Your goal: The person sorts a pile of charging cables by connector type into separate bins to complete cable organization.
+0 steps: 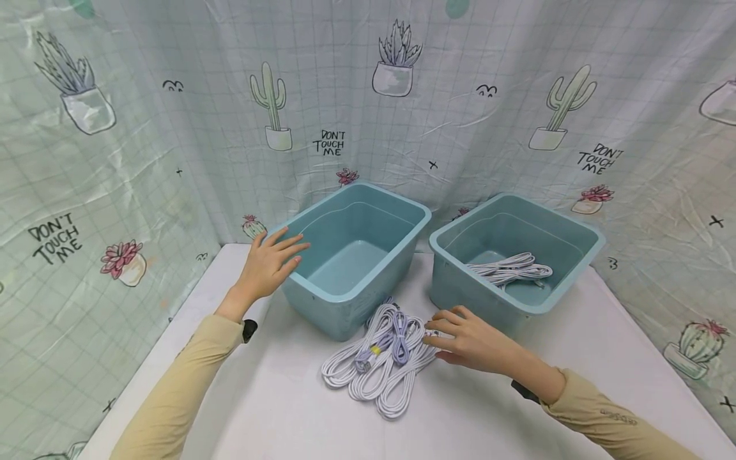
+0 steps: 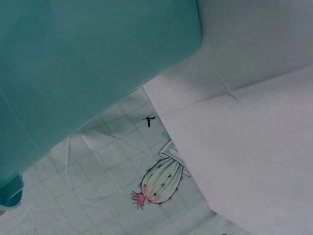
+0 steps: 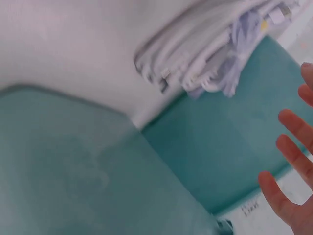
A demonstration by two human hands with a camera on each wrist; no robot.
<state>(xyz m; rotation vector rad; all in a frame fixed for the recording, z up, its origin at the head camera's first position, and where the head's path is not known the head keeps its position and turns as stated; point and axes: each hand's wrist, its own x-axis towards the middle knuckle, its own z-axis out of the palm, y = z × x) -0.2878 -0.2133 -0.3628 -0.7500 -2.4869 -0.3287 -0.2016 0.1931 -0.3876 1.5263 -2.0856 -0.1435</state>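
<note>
Two bare hands reach over a white worktop [image 1: 276, 402] in the head view. The left arm stretches forward from the worktop's left edge, its hand [image 1: 269, 263] at the left rim of the left tub [image 1: 345, 313], palm down, fingers extended and parted across the rim; it grasps nothing. The right arm comes in from the near right corner, its hand [image 1: 477, 342] low, fingers lightly bent and pointing left, at the right end of the white cables [image 1: 409, 370]; it has hold of nothing visible, and whether the fingertips touch the strands I cannot tell. These coils lie at the worktop's middle, against the left tub's near corner, with lavender cables [image 1: 400, 342] on top. The right tub [image 1: 477, 291] stands toward the far right corner, more white coils [image 1: 512, 268] inside.

The left wrist view shows the left tub's outer wall and the worktop's edge; only a sliver of finger shows at the lower left, too little to judge the grip.

In the right wrist view the fingers [image 3: 293, 156] are spread wide, nothing between them, with the coils blurred above.
</note>
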